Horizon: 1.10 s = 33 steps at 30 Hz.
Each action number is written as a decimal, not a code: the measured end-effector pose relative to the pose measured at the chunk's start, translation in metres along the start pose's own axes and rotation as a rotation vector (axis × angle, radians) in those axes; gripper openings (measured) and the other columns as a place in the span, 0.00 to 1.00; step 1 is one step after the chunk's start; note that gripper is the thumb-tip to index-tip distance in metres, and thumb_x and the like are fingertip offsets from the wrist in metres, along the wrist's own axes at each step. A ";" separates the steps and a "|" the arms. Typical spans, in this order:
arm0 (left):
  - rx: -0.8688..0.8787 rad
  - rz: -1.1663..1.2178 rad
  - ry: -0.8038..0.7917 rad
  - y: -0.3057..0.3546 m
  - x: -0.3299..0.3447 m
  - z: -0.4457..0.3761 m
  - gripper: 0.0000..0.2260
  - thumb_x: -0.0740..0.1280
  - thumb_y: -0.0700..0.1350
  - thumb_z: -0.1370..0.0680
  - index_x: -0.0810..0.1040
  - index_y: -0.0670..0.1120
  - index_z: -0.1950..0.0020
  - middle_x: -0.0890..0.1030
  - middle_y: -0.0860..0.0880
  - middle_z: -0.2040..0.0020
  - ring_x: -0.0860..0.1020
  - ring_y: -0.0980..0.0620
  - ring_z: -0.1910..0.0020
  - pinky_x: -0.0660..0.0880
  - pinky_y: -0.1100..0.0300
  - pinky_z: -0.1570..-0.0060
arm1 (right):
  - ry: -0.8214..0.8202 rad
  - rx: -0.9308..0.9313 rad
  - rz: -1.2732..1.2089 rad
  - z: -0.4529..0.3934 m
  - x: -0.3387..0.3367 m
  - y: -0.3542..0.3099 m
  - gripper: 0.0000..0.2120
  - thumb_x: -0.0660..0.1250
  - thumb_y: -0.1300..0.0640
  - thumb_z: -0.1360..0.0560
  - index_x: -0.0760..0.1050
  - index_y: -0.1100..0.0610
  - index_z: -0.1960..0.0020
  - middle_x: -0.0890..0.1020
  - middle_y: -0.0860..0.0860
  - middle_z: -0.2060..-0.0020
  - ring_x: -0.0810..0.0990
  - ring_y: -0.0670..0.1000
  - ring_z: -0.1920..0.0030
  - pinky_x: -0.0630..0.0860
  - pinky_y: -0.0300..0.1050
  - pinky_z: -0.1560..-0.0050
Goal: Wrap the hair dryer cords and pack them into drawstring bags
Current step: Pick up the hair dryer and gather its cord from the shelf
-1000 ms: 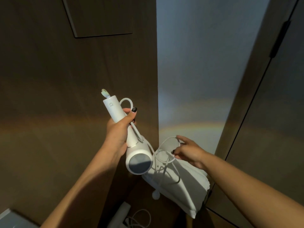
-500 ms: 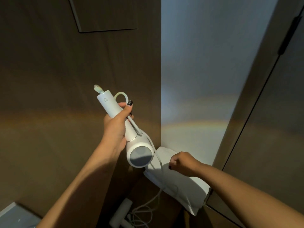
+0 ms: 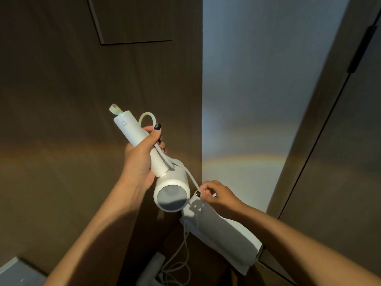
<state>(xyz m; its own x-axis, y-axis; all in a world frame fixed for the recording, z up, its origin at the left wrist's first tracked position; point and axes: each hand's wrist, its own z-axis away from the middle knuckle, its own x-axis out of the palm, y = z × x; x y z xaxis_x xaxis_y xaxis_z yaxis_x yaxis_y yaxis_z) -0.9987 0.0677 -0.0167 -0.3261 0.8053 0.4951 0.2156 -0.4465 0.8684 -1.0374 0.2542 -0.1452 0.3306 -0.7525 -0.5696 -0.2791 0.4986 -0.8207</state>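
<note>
My left hand (image 3: 140, 159) grips the handle of a white hair dryer (image 3: 171, 188), held up with its round head pointing down toward me. Its white cord (image 3: 190, 176) loops out at the handle's top, runs along the handle under my thumb and down past the head. My right hand (image 3: 216, 193) pinches that cord just right of the dryer's head. Below my right hand lies a white drawstring bag (image 3: 222, 234), with more cord hanging down in front of its left end.
A second white hair dryer (image 3: 153, 267) with loose cord coils (image 3: 177, 271) lies low in the dark at bottom centre. Brown wood panels (image 3: 72, 89) stand at left, a pale wall (image 3: 257, 89) at centre, a dark door (image 3: 340, 162) at right. A grey surface corner (image 3: 14, 273) shows bottom left.
My right hand has slid up the cord from the bag toward the dryer's head, taking up the slack loop. My left hand holds the dryer in nearly the same place.
</note>
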 end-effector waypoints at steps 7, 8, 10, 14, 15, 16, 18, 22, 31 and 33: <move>0.055 -0.314 0.042 0.004 -0.014 -0.002 0.06 0.71 0.41 0.24 0.76 0.50 0.55 0.76 0.48 0.60 0.76 0.53 0.63 0.77 0.55 0.61 | 0.192 0.023 -0.391 -0.006 -0.033 -0.017 0.09 0.61 0.63 0.20 0.74 0.58 0.58 0.76 0.54 0.70 0.76 0.49 0.70 0.74 0.38 0.65; 0.048 -0.340 0.036 0.003 -0.018 -0.003 0.06 0.71 0.40 0.24 0.76 0.50 0.56 0.76 0.47 0.61 0.76 0.52 0.63 0.77 0.55 0.61 | 0.227 0.023 -0.417 -0.006 -0.039 -0.022 0.09 0.63 0.62 0.21 0.76 0.56 0.59 0.75 0.51 0.72 0.73 0.48 0.72 0.71 0.39 0.67; 0.015 -0.378 0.010 -0.001 -0.024 -0.002 0.06 0.71 0.39 0.25 0.77 0.48 0.56 0.77 0.46 0.61 0.76 0.50 0.64 0.76 0.54 0.61 | 0.279 0.023 -0.452 -0.008 -0.049 -0.034 0.09 0.66 0.59 0.22 0.78 0.53 0.60 0.73 0.46 0.75 0.67 0.46 0.73 0.66 0.40 0.69; -0.097 -0.397 -0.052 -0.014 -0.033 0.004 0.07 0.72 0.38 0.27 0.77 0.47 0.54 0.77 0.45 0.60 0.77 0.48 0.63 0.77 0.52 0.60 | 0.269 0.015 -0.472 -0.007 -0.065 -0.071 0.04 0.68 0.57 0.23 0.80 0.54 0.56 0.75 0.39 0.76 0.68 0.42 0.73 0.66 0.37 0.69; -0.118 -0.363 -0.072 -0.018 -0.034 0.006 0.07 0.73 0.39 0.27 0.77 0.47 0.53 0.77 0.44 0.60 0.77 0.48 0.62 0.76 0.52 0.60 | 0.248 -0.003 -0.470 -0.006 -0.068 -0.080 0.04 0.68 0.57 0.23 0.81 0.55 0.55 0.76 0.39 0.76 0.69 0.41 0.74 0.66 0.36 0.70; -0.136 -0.331 -0.083 -0.021 -0.034 0.007 0.07 0.72 0.39 0.27 0.77 0.47 0.53 0.77 0.44 0.59 0.77 0.48 0.62 0.76 0.51 0.59 | 0.226 -0.023 -0.471 -0.004 -0.070 -0.089 0.04 0.68 0.58 0.23 0.81 0.56 0.55 0.76 0.39 0.76 0.71 0.39 0.74 0.67 0.34 0.70; -0.158 -0.289 -0.095 -0.027 -0.033 0.009 0.07 0.72 0.39 0.26 0.77 0.47 0.52 0.76 0.43 0.58 0.77 0.46 0.60 0.78 0.47 0.55 | 0.194 -0.057 -0.438 -0.001 -0.071 -0.106 0.03 0.69 0.60 0.24 0.81 0.57 0.55 0.78 0.40 0.74 0.74 0.36 0.74 0.68 0.29 0.71; -0.175 -0.305 -0.198 -0.030 -0.026 0.017 0.10 0.74 0.42 0.29 0.77 0.47 0.50 0.77 0.40 0.57 0.77 0.42 0.58 0.78 0.40 0.47 | 0.164 -0.093 -0.272 0.002 -0.068 -0.127 0.03 0.71 0.58 0.26 0.82 0.52 0.59 0.81 0.44 0.64 0.77 0.36 0.66 0.71 0.29 0.66; -0.213 -0.302 -0.326 -0.031 -0.013 0.026 0.15 0.69 0.36 0.38 0.72 0.39 0.52 0.73 0.42 0.67 0.74 0.49 0.70 0.76 0.52 0.64 | 0.141 -0.198 -0.196 0.003 -0.071 -0.140 0.02 0.74 0.63 0.29 0.84 0.58 0.57 0.82 0.47 0.68 0.77 0.41 0.68 0.76 0.34 0.63; -0.243 -0.136 -0.319 -0.032 -0.016 0.025 0.14 0.65 0.35 0.38 0.69 0.38 0.54 0.70 0.44 0.71 0.71 0.51 0.75 0.73 0.57 0.70 | 0.092 -0.183 -0.248 0.004 -0.079 -0.135 0.03 0.72 0.64 0.27 0.82 0.61 0.54 0.78 0.44 0.75 0.74 0.41 0.72 0.72 0.32 0.68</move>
<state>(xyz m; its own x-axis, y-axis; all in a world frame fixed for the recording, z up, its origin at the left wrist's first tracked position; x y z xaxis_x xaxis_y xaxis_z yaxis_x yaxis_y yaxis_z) -0.9769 0.0787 -0.0536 -0.0271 0.9265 0.3752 -0.0454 -0.3761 0.9255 -1.0222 0.2482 0.0105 0.3277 -0.8815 -0.3400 -0.3604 0.2161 -0.9074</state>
